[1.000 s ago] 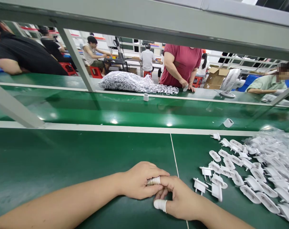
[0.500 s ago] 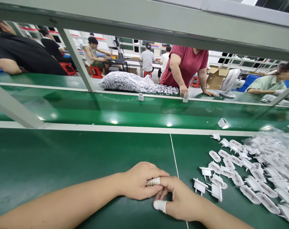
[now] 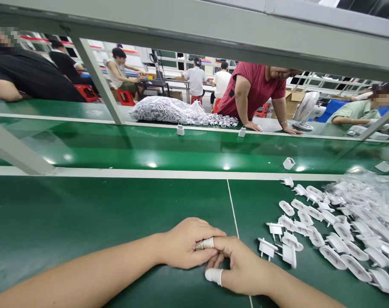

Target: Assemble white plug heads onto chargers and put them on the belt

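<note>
Two bare hands rest together on the green worktable (image 3: 85, 214), holding no part.

The left hand (image 3: 184, 241) curls loosely over the right hand (image 3: 242, 267), its fingers wrapped around the right's index finger, which wears a rolled finger cot (image 3: 207, 243); a second white cot (image 3: 213, 276) caps the right thumb. White plug parts (image 3: 310, 231) lie scattered just to the right, the nearest one (image 3: 267, 248) close beside the right hand, untouched. Across the belt, a person in a red shirt (image 3: 255, 92) leans on the far table.
</note>
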{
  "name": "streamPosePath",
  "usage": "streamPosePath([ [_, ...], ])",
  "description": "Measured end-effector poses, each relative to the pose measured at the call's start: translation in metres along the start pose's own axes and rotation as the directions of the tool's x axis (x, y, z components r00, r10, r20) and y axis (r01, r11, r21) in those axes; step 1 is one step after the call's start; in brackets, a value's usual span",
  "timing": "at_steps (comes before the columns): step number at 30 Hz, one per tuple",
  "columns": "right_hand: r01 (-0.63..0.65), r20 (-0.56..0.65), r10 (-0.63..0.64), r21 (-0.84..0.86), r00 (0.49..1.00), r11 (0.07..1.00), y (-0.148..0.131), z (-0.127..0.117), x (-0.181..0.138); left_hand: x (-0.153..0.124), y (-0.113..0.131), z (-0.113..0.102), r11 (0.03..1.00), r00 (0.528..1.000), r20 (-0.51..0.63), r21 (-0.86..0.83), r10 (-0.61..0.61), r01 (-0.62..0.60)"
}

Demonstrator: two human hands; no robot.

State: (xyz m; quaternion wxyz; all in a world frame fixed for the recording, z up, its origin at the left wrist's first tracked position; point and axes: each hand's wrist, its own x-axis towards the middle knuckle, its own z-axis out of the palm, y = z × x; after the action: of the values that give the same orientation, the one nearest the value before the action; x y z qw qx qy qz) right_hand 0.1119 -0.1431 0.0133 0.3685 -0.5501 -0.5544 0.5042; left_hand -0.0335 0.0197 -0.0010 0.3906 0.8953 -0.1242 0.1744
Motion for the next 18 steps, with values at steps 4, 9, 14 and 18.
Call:
streamPosePath([
  [4, -0.037, -0.018, 0.038, 0.050, 0.999, 0.998, 0.007, 0.005, 0.000, -0.004, 0.003, 0.000, 0.999, 0.998, 0.053, -0.012, -0.030, 0.031],
  [9, -0.033, -0.031, 0.037, 0.133, 0.999, 0.991, 0.016, 0.008, 0.002, -0.008, 0.000, -0.002, 0.999, 0.996, 0.090, 0.054, -0.012, 0.007],
  [14, -0.020, -0.035, 0.026, 0.148, 0.999, 0.989, 0.014, 0.009, 0.003, -0.008, -0.001, -0.001, 0.998, 0.994, 0.104, 0.059, -0.014, 0.008],
  [18, -0.040, -0.028, 0.044, 0.132, 0.999, 0.990, 0.016, 0.008, 0.003, -0.009, -0.001, -0.001, 0.997, 0.996, 0.092, 0.073, -0.013, 0.006],
])
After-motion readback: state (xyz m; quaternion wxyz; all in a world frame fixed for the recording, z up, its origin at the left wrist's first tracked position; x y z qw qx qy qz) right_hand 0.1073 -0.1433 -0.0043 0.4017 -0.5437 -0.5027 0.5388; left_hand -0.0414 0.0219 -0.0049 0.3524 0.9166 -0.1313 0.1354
